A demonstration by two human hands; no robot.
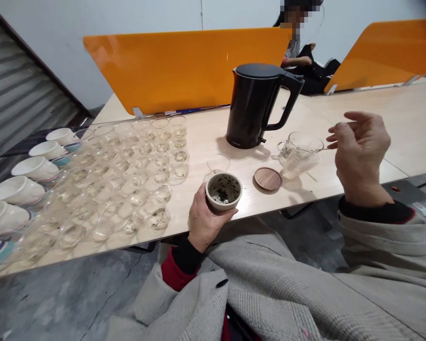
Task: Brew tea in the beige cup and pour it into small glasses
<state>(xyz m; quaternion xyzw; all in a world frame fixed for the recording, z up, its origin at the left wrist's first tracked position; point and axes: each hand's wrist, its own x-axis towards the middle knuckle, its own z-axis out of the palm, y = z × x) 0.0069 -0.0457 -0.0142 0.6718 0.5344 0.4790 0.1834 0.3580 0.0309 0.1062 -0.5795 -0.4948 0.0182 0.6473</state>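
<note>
My left hand (208, 213) is wrapped around a pale ceramic cup (209, 201), held upright at the table's front edge. Dark wet tea leaves (224, 192) lie inside it. My right hand (362, 151) is raised at the right, fingers loosely bent and apart. Just left of it is a clear glass pitcher (301, 163). A strainer (307, 142) seems to sit across its top, its thin handle reaching toward the right hand; whether they touch is unclear. A round wooden lid or coaster (268, 179) lies between cup and pitcher. Behind the cup stands a small clear glass (218, 163).
A black electric kettle (252, 106) stands behind the pitcher. Rows of small glasses (128, 175) with pale liquid and leaf bits crowd the left, beside several white ceramic cups (35, 168). Orange dividers (184, 71) line the back. Beyond them sits a person (298, 61).
</note>
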